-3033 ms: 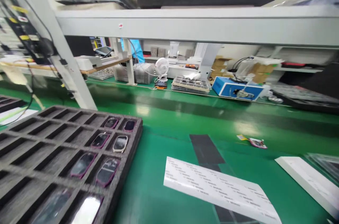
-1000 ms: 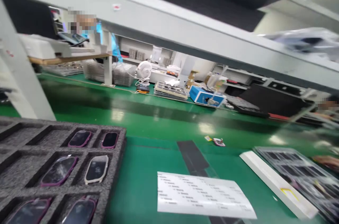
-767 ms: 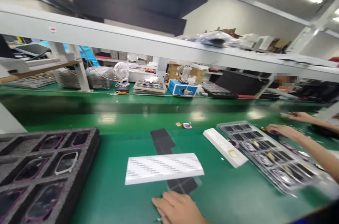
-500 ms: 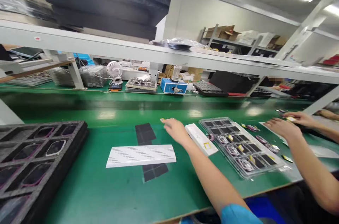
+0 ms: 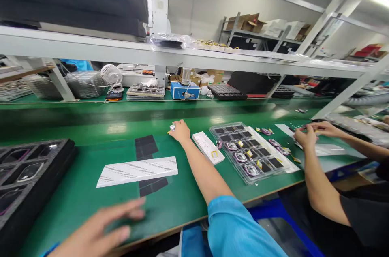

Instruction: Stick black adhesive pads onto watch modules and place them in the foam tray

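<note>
Small watch part (image 5: 172, 127) up in the right hand (image 5: 181, 130), pinched in the fingertips, a bit of yellow poking out beside it, over toward the far side of the green bench (image 5: 179, 198). Whether it touches the bench, I can't tell from here.

Just right of that hand, a long white box (image 5: 204, 143) with a yellow frame (image 5: 214, 154) lying on top. To the left, a black strip (image 5: 145, 146) lies flat, a white printed sheet (image 5: 136, 172) crossing over it. And here's the left hand (image 5: 101, 224), blurred, fingers spread, nothing in its grip, near the front of the bench below that sheet.

Out to the far left, a dark foam tray (image 5: 56, 182), watch cases (image 5: 30, 172) sitting in its compartments. Right of the white box, a clear plastic tray (image 5: 231, 159) carries dark squares and more parts with yellow tabs. Beyond it, a co-worker's hands (image 5: 306, 138) meet over the bench; what they hold is too small to make out.

Across the back, a white fan (image 5: 111, 74) and a blue box (image 5: 184, 91), both beneath the white beam (image 5: 121, 55).
</note>
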Action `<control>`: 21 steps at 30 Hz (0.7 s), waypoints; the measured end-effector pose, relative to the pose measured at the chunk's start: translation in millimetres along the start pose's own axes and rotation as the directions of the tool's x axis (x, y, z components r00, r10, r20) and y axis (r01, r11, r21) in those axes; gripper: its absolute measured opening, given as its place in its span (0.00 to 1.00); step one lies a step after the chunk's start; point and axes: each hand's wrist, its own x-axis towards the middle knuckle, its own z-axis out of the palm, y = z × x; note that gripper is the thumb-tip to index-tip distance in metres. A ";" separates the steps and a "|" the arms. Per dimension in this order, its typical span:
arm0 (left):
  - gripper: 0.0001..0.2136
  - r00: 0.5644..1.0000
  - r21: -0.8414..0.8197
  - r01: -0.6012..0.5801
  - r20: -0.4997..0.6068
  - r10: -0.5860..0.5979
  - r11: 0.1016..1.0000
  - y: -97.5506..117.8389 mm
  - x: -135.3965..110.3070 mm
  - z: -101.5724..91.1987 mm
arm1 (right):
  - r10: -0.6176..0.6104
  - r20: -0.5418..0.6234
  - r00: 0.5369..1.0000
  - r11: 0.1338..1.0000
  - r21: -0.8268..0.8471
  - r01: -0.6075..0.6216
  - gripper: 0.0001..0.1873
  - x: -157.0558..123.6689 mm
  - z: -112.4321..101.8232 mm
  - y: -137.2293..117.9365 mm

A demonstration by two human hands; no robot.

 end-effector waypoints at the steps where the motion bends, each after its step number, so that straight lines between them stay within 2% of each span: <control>1: 0.22 0.996 -0.017 -0.043 -0.084 0.042 0.999 10.8 19.7 -8.4 | -0.062 -0.031 0.998 0.998 0.023 0.062 0.27 -11.3 -4.0 -3.2; 2: 0.24 0.977 -0.045 -0.079 -0.202 0.069 0.996 21.0 40.3 -14.9 | -0.139 -0.062 0.988 0.988 0.061 0.143 0.30 -24.5 -7.5 -6.7; 4: 0.30 0.931 -0.113 -0.141 -0.354 0.093 0.984 36.6 79.4 -20.5 | -0.321 -0.119 0.940 0.925 0.175 0.338 0.34 -54.4 -11.8 -13.8; 5: 0.33 0.908 -0.149 -0.164 -0.409 0.091 0.975 41.2 95.4 -19.8 | -0.401 -0.135 0.906 0.873 0.243 0.422 0.35 -69.4 -12.2 -17.0; 6: 0.35 0.910 -0.204 -0.178 -0.406 0.082 0.963 43.7 107.9 -17.2 | -0.467 -0.138 0.874 0.819 0.306 0.486 0.35 -83.3 -11.3 -19.7; 7: 0.37 0.930 -0.289 -0.185 -0.360 0.073 0.939 44.1 116.8 -13.4 | -0.513 -0.129 0.849 0.773 0.360 0.522 0.34 -95.4 -9.1 -21.7; 9: 0.35 0.982 -0.453 -0.164 -0.158 0.102 0.876 40.8 125.0 -4.0 | -0.560 -0.111 0.821 0.714 0.436 0.547 0.32 -112.2 -1.2 -23.6; 11: 0.31 0.989 -0.556 -0.144 -0.061 0.133 0.818 34.8 124.8 4.1 | -0.552 -0.112 0.826 0.696 0.484 0.531 0.32 -119.5 9.0 -23.2; 15: 0.27 0.993 -0.661 -0.113 -0.104 0.059 0.742 25.6 119.8 8.0 | -0.522 -0.113 0.845 0.650 0.589 0.481 0.36 -118.7 22.8 -19.2; 16: 0.26 0.995 -0.685 -0.088 -0.090 0.036 0.723 24.4 119.6 6.9 | -0.510 -0.124 0.851 0.626 0.625 0.466 0.33 -117.7 23.6 -18.1; 18: 0.26 0.999 -0.728 -0.027 -0.044 -0.007 0.685 23.0 120.2 4.2 | -0.472 -0.179 0.863 0.580 0.674 0.457 0.21 -116.3 22.8 -16.4; 20: 0.26 0.999 -0.750 0.028 -0.002 -0.044 0.661 22.3 121.1 3.1 | -0.450 -0.258 0.855 0.565 0.659 0.496 0.09 -116.1 21.2 -15.8; 21: 0.26 0.998 -0.750 0.043 0.010 -0.054 0.661 22.1 121.4 3.5 | -0.455 -0.293 0.841 0.570 0.630 0.528 0.07 -116.3 20.8 -15.8</control>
